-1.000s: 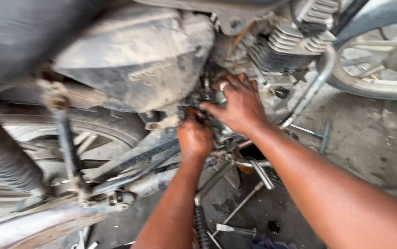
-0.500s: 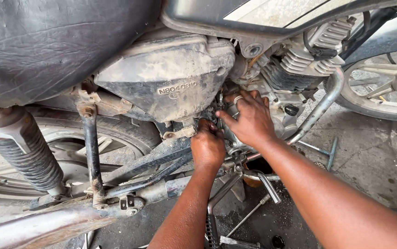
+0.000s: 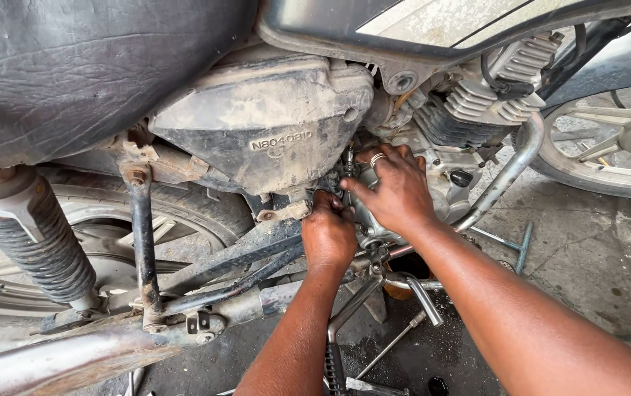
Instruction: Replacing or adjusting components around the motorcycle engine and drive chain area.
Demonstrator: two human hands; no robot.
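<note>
A dusty motorcycle stands on its side stand, and both my hands work at the left side of its engine (image 3: 447, 117). My left hand (image 3: 328, 236) is curled tight into the gap under the grimy side panel (image 3: 264, 125), just above the swingarm (image 3: 235, 257). What its fingers grip is hidden. My right hand (image 3: 396, 192), with a ring on one finger, lies over the grey engine side cover (image 3: 444, 194). Its fingers wrap the cover's top edge and its thumb points toward my left hand. The two hands almost touch.
The black seat (image 3: 88, 66) fills the top left, with a rear shock absorber (image 3: 33, 235) and the rear wheel (image 3: 110, 242) below it. A chrome exhaust pipe (image 3: 510, 165) curves right of the engine. A T-handle wrench (image 3: 513, 246) lies on the oily concrete. The front wheel (image 3: 609, 147) is at the right.
The view has steadied and drawn closer. Both hands stay at the same spot on the engine; my right hand has settled lower over the cover.
</note>
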